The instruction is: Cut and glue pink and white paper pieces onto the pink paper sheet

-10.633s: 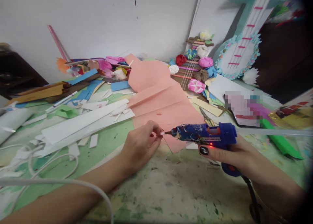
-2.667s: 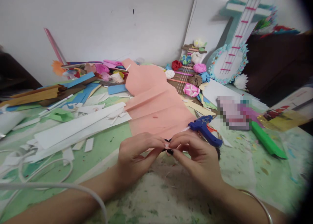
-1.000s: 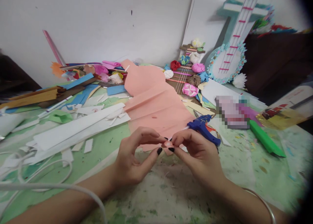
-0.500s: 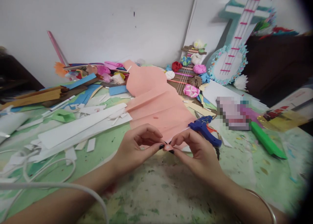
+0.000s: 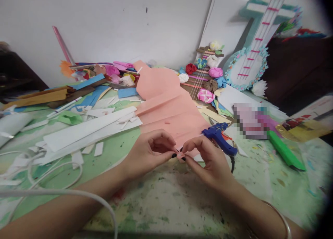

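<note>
Between my fingertips is a small pink paper piece (image 5: pixel 180 155), mostly hidden by the fingers. My left hand (image 5: pixel 152 150) pinches it from the left, thumb and index finger together. My right hand (image 5: pixel 206 155) pinches it from the other side; both sets of dark nails nearly meet. Behind the hands lies a large sheet of salmon-pink paper (image 5: pixel 169 108), creased in its lower part, with a tiny pink scrap on it. A blue glue gun (image 5: pixel 220 138) rests just beyond my right hand, its cord running down behind the wrist.
White paper strips (image 5: pixel 88 128) and scraps cover the left side. A white cable (image 5: pixel 85 195) loops over my left forearm. Paper flowers (image 5: pixel 205 95) sit at the back by a small guitar-shaped craft. A turquoise paper guitar (image 5: pixel 246 63) leans at right, near a green cutter (image 5: pixel 286 152).
The camera view has shifted slightly, moving the scene a little to the right. Both hands still pinch the small paper piece, whose angle has changed slightly.
</note>
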{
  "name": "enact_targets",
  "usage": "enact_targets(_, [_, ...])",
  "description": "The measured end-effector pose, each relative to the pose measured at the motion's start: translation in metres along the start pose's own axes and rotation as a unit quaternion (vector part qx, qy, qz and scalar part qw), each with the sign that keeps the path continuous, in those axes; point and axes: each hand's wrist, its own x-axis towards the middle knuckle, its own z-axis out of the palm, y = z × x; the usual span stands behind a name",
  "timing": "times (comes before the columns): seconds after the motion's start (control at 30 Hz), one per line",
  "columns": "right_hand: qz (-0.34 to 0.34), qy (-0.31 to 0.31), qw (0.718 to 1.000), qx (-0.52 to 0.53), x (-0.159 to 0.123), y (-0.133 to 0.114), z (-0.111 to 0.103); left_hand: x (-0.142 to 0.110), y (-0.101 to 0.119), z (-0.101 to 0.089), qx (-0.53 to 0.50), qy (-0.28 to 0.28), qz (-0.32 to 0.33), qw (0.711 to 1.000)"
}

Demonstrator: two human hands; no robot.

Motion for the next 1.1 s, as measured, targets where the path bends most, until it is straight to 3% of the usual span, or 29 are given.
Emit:
enact_targets(0.33, [-0.065, 0.003, 0.992, -0.112, 0.0003, -0.0028, 0.0008, 0.0000, -0.0004, 0.0036, 0.045, 0.022, 0.011, 0.999])
enact_targets(0.73, [-0.052, 0.003, 0.993, -0.103, -0.0002, -0.0012, 0.0019, -0.0044, -0.0026, 0.0065, 0.107, 0.033, 0.069, 0.991])
enact_targets(1.1, [-0.075, 0.005, 0.990, -0.116, -0.0017, -0.0005, 0.0007, -0.0034, -0.0001, 0.0062, 0.127, 0.029, 0.071, 0.989])
